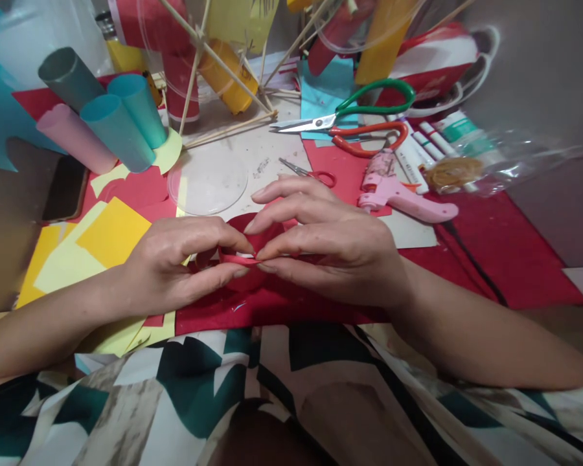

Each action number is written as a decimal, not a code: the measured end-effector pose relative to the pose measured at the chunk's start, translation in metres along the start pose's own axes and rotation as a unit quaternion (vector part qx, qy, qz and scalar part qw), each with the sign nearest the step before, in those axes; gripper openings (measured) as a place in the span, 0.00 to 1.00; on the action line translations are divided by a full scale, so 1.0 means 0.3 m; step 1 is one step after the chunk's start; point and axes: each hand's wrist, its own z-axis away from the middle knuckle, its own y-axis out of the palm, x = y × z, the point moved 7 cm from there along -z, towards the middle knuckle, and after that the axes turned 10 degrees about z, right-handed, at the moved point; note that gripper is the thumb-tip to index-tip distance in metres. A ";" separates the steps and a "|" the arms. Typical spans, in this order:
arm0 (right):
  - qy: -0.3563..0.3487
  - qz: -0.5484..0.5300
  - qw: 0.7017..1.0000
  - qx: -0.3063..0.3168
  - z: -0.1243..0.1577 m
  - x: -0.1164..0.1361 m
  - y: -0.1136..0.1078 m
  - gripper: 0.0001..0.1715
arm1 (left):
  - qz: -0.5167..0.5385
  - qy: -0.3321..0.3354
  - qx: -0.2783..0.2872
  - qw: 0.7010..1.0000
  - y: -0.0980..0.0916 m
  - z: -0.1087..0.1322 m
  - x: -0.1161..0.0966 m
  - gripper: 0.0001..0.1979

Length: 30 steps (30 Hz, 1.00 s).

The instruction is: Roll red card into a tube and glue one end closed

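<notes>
Your left hand (pixel 175 259) and right hand (pixel 340 246) each pinch a curved red paper strip (pixel 233 259) between thumb and fingers, at the clock's centre, close in front of you. The thin strip could crease or tear if your two pinches squeeze hard or pull apart. Straying toward one o'clock, your right fingers could knock the small scissors (pixel 325 178); the glue gun (pixel 408 197), past two o'clock, could burn you if hot.

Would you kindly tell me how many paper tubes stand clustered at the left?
4: grey tube at back, pink tube at left, front turquoise tube, right turquoise tube; more may be hidden.
</notes>
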 end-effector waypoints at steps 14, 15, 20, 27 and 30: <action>-0.018 0.027 0.999 -0.006 0.003 0.012 -0.010 0.04 | -0.002 0.013 -0.019 1.000 -0.011 -0.002 -0.005 0.02; -0.017 0.028 0.999 -0.003 0.004 0.012 -0.009 0.04 | -0.004 0.012 -0.019 1.000 -0.011 -0.002 -0.005 0.02; -0.014 0.031 0.999 0.003 0.004 0.015 -0.005 0.05 | 0.009 0.011 -0.016 1.000 -0.006 -0.001 -0.007 0.04; -0.015 0.007 1.000 0.022 0.003 0.021 0.021 0.05 | 0.028 0.020 0.014 0.999 0.015 0.002 -0.017 0.02; -0.016 -0.030 0.999 0.032 0.005 0.024 0.027 0.07 | 0.016 0.032 0.051 0.998 0.025 0.000 -0.028 0.01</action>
